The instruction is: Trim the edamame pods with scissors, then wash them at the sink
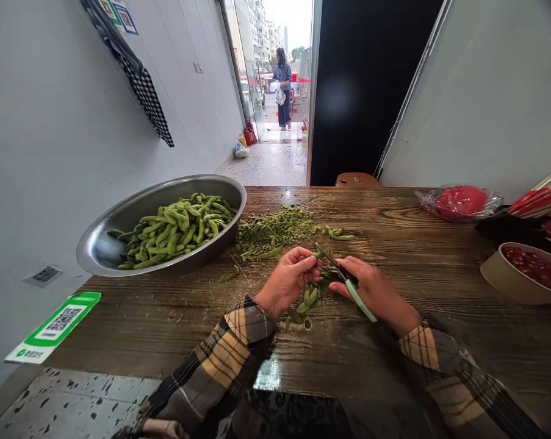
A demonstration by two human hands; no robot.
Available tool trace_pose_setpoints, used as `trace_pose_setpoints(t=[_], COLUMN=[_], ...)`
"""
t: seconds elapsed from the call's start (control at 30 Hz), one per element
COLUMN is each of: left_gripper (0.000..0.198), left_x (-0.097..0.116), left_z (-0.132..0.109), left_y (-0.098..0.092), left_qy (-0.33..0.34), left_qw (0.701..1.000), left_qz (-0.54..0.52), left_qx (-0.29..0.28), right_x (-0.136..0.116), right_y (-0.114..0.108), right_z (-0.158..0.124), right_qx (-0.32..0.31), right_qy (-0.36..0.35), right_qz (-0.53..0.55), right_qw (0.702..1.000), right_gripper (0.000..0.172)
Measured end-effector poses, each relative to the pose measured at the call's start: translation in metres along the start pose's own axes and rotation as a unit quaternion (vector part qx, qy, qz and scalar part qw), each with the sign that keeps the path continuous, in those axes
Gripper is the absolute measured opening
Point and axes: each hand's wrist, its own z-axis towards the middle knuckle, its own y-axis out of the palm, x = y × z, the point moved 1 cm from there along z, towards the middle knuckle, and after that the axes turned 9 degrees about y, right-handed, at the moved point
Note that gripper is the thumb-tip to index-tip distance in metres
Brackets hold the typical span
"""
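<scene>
Between the thumb and fingers of my left hand (290, 277) is a green edamame pod (318, 255). My right hand (371, 286) grips a pair of scissors (358, 299) with pale green handles, its blades pointing up and left at the pod's end. Under and between my hands lie several loose pods (308, 300) on the wooden table (165, 323). Beyond them spreads a heap of trimmed green bits (279, 228), with a few pods (339, 234) to its right. A big steel basin (92, 250) at the left holds many pods.
At the right are a paper bowl of dark red pieces (504, 274), a plastic-wrapped red item (460, 200) and red-tipped sticks (536, 195). A green QR-code card (55, 326) lies by the left edge. Past the table, a person (282, 85) stands near the glass doorway.
</scene>
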Motion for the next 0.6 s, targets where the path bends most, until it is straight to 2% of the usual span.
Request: trace_pose_setpoints(t=[0.17, 0.3, 0.37, 0.43, 0.5, 0.53, 0.6], left_gripper=[0.022, 0.014, 0.016, 0.017, 0.013, 0.011, 0.012], left_x=[0.005, 0.012, 0.013, 0.011, 0.008, 0.007, 0.002], left_z=[0.002, 0.006, 0.009, 0.013, 0.019, 0.021, 0.026], left_y=[-0.003, -0.008, -0.011, -0.014, -0.015, -0.015, -0.014], left_qy=[0.008, 0.005, 0.01, 0.037, 0.094, 0.129, 0.187], left_qw=[1.0, 0.997, 0.999, 0.996, 0.965, 0.934, 0.85], left_qz=[-0.029, -0.067, -0.032, 0.076, 0.242, 0.332, 0.492], left_qx=[0.001, 0.024, 0.03, 0.035, 0.028, 0.018, -0.012], right_x=[-0.003, 0.001, 0.005, 0.008, 0.01, 0.01, 0.009], right_y=[-0.002, -0.009, -0.012, -0.013, -0.014, -0.013, -0.012], right_z=[0.0, 0.004, 0.005, 0.007, 0.007, 0.007, 0.007], right_qx=[0.018, 0.056, 0.074, 0.083, 0.084, 0.082, 0.077], right_qy=[-0.022, 0.004, 0.017, 0.027, 0.033, 0.033, 0.03], right_qz=[0.025, 0.042, 0.046, 0.047, 0.042, 0.039, 0.038], right_qw=[0.999, 0.998, 0.996, 0.995, 0.995, 0.995, 0.996], right_gripper=[0.039, 0.041, 0.039, 0.039, 0.041, 0.042, 0.043])
